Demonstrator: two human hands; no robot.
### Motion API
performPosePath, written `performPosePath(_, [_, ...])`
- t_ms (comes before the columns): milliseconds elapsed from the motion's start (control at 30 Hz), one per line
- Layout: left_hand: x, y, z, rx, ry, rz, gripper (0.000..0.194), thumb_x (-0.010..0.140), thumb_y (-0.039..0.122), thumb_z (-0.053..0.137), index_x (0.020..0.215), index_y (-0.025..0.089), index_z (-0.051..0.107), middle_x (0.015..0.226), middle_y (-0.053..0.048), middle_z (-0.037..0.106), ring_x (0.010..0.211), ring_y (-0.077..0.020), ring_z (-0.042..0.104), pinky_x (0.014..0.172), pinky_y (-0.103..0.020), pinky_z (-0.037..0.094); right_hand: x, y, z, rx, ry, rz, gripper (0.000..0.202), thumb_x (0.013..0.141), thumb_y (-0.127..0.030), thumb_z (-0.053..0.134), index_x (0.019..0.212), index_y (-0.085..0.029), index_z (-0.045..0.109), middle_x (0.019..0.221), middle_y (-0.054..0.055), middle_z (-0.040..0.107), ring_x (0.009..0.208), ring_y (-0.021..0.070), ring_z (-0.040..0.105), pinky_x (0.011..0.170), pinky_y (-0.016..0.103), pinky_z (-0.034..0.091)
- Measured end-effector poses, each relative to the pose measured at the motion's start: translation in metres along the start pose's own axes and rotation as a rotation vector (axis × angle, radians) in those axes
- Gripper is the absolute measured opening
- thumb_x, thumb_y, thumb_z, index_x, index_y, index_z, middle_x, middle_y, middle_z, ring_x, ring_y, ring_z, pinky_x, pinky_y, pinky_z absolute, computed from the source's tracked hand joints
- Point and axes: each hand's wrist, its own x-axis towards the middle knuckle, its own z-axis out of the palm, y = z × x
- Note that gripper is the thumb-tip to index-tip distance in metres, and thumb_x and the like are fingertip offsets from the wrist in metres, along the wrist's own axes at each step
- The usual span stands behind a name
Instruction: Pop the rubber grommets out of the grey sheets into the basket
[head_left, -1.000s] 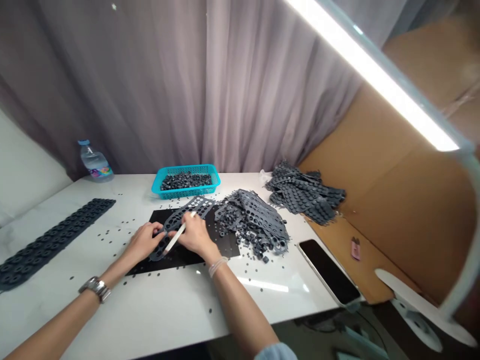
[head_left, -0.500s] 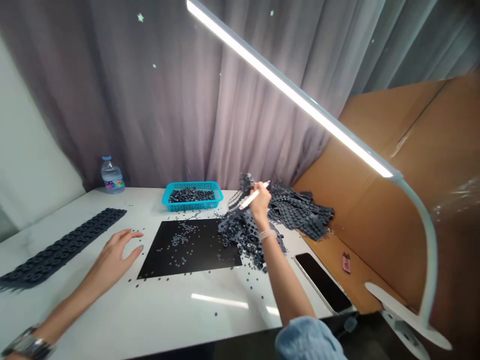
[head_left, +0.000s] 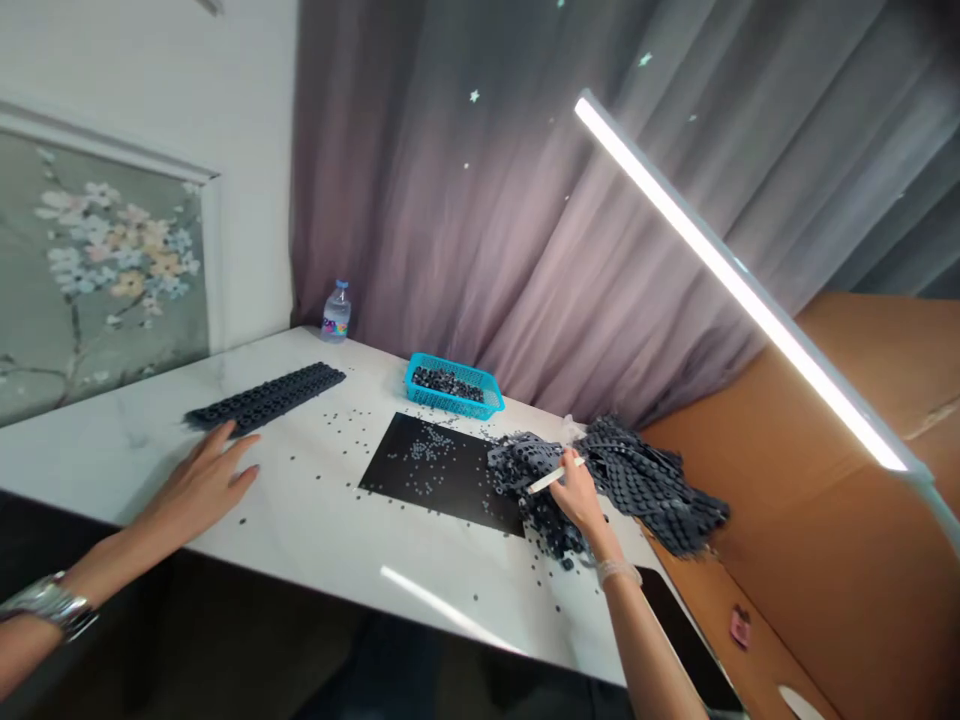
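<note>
My left hand (head_left: 196,488) is open, fingers spread, at the near edge of a long dark strip of ring-shaped pieces (head_left: 274,398). Whether its fingertips touch the strip I cannot tell. My right hand (head_left: 579,498) is closed around a slim white pen-like tool (head_left: 553,478), whose kind I cannot make out. Beneath and beside that hand lies a heap of dark perforated sheets and loose bits (head_left: 525,460). A black mat (head_left: 465,490) with many small grey dots scattered over it lies between my hands.
A blue basket (head_left: 457,403) of small dark pieces stands at the back, with a water bottle (head_left: 337,315) to its left. More dark strips (head_left: 645,475) are piled at the right. A phone (head_left: 690,640), a pink object (head_left: 740,628), a cardboard wall (head_left: 832,560) and a lit lamp (head_left: 735,275) are also there.
The view has swung left, bringing a flower picture into sight. My left hand has come to the dark strip's edge. My right hand still holds the white tool over the heap.
</note>
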Motion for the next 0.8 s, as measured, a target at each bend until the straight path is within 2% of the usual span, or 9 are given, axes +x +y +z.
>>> performPosePath(67, [-0.012,0.019,0.006,-0.066,-0.037,0.053,0.056,0.089,0.036,0.043,0.137,0.008,0.050,0.159,-0.022,0.024,0.143,-0.0373,0.029,0.114,-0.045,0.028,-0.009,-0.018,0.005,-0.017,-0.031,-0.074,0.021,0.072,-0.019,0.046,0.092,-0.019,0.053,0.116,0.016,0.059,0.113,0.0282,0.054,0.096,0.042,0.042])
performPosePath(133, [-0.019,0.036,0.012,-0.102,-0.061,0.071,0.057,0.090,0.038,0.042,0.139,0.009,0.050,0.159,-0.021,0.024,0.145,-0.0363,0.027,0.116,-0.046,0.025,-0.019,-0.042,0.013,-0.018,-0.068,-0.161,0.022,0.077,-0.020,0.045,0.098,-0.019,0.053,0.119,0.016,0.060,0.119,0.0279,0.054,0.100,0.044,0.042])
performPosePath(233, [-0.017,0.047,0.013,-0.072,-0.051,0.076,0.058,0.091,0.036,0.040,0.139,0.006,0.050,0.158,-0.024,0.025,0.146,-0.0362,0.024,0.116,-0.047,0.022,-0.034,-0.076,0.025,0.013,-0.083,-0.354,0.015,0.084,-0.022,0.045,0.096,-0.020,0.052,0.124,0.018,0.060,0.128,0.0304,0.051,0.102,0.050,0.043])
performPosePath(300, [-0.006,0.042,0.008,-0.039,-0.036,0.050,0.058,0.090,0.034,0.040,0.138,0.003,0.049,0.157,-0.026,0.026,0.145,-0.0372,0.023,0.116,-0.047,0.022,-0.040,-0.093,0.029,0.039,-0.070,-0.432,0.013,0.087,-0.025,0.045,0.097,-0.021,0.052,0.123,0.019,0.061,0.126,0.0314,0.053,0.100,0.051,0.046])
performPosePath(400, [0.017,0.021,-0.008,0.002,-0.029,-0.068,0.059,0.088,0.031,0.042,0.138,0.000,0.046,0.153,-0.028,0.030,0.143,-0.0401,0.026,0.113,-0.049,0.025,-0.042,-0.110,0.029,0.071,-0.065,-0.449,0.016,0.090,-0.029,0.045,0.102,-0.023,0.053,0.106,0.015,0.067,0.109,0.0307,0.064,0.090,0.050,0.052])
performPosePath(500, [0.037,-0.002,-0.019,0.011,-0.047,-0.158,0.056,0.086,0.031,0.045,0.132,-0.002,0.050,0.142,-0.031,0.042,0.133,-0.0415,0.039,0.106,-0.049,0.033,-0.041,-0.121,0.024,0.092,-0.075,-0.469,0.014,0.091,-0.031,0.045,0.100,-0.024,0.053,0.092,0.011,0.067,0.106,0.0306,0.065,0.087,0.048,0.053])
performPosePath(600, [0.046,-0.016,-0.021,-0.013,-0.072,-0.169,0.046,0.086,0.032,0.047,0.119,0.002,0.058,0.128,-0.027,0.054,0.122,-0.0382,0.048,0.100,-0.046,0.037,-0.042,-0.128,0.018,0.103,-0.093,-0.475,0.014,0.092,-0.032,0.045,0.099,-0.023,0.053,0.088,0.010,0.066,0.105,0.0303,0.064,0.087,0.046,0.053])
performPosePath(700, [0.050,-0.018,-0.021,-0.047,-0.063,-0.161,0.036,0.088,0.029,0.045,0.109,0.003,0.059,0.123,-0.026,0.054,0.122,-0.0386,0.044,0.098,-0.049,0.036,-0.047,-0.132,0.010,0.094,-0.104,-0.446,0.020,0.092,-0.032,0.044,0.105,-0.021,0.055,0.089,0.011,0.066,0.096,0.0286,0.065,0.086,0.045,0.052])
performPosePath(800, [0.060,-0.014,-0.027,-0.113,-0.027,-0.115,0.028,0.090,0.024,0.042,0.101,0.002,0.056,0.125,-0.028,0.047,0.129,-0.0439,0.030,0.094,-0.056,0.034,-0.056,-0.135,0.002,0.123,-0.107,-0.383,0.028,0.091,-0.031,0.045,0.112,-0.017,0.055,0.089,0.011,0.066,0.086,0.0250,0.064,0.084,0.042,0.051])
